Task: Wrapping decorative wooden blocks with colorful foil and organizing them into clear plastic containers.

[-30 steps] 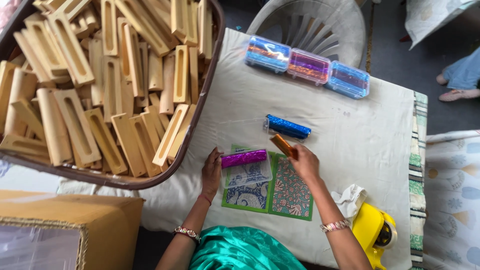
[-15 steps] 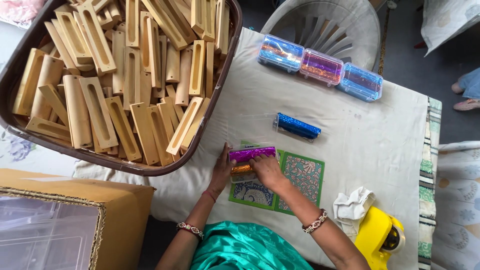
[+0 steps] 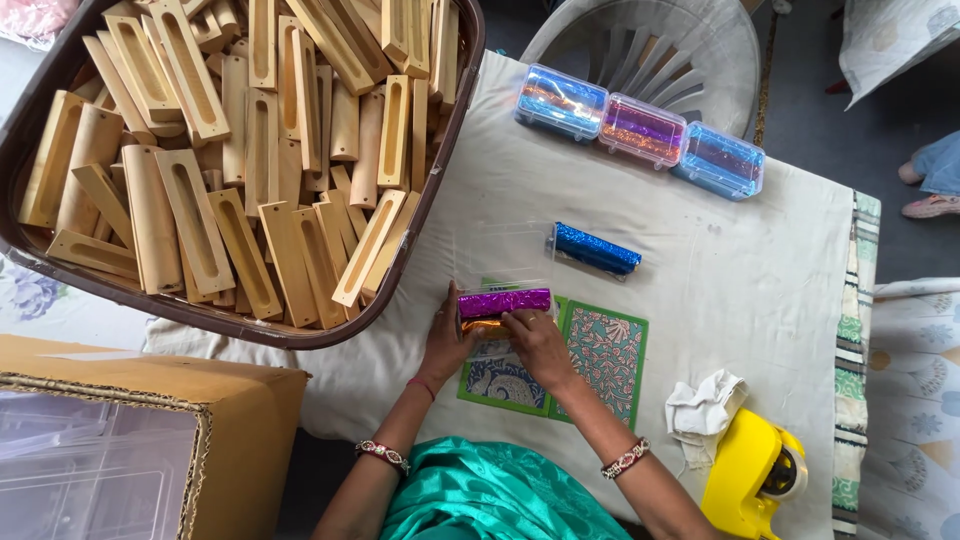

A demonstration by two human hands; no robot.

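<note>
My left hand (image 3: 447, 340) and my right hand (image 3: 536, 338) meet over a small clear plastic box (image 3: 500, 292) on the cloth-covered table (image 3: 730, 290). A shiny purple roll (image 3: 504, 301) lies in the box, and an orange shiny piece (image 3: 482, 324) shows just below it between my fingers. Both hands touch the box and its contents. A glittery blue roll (image 3: 596, 249) lies apart, up and to the right. Under my hands sit two green patterned cards (image 3: 602, 358).
A big brown tub (image 3: 440, 165) piled with slotted wooden blocks (image 3: 210, 150) overhangs the table's left. Three filled clear boxes (image 3: 640, 130) stand at the far edge. A white rag (image 3: 703, 405) and yellow tape dispenser (image 3: 748, 475) lie near right. A cardboard carton (image 3: 140, 400) stands lower left.
My right hand carried the orange piece from beside the blue roll down to the box with the purple roll. Both hands have now closed in on that box.
</note>
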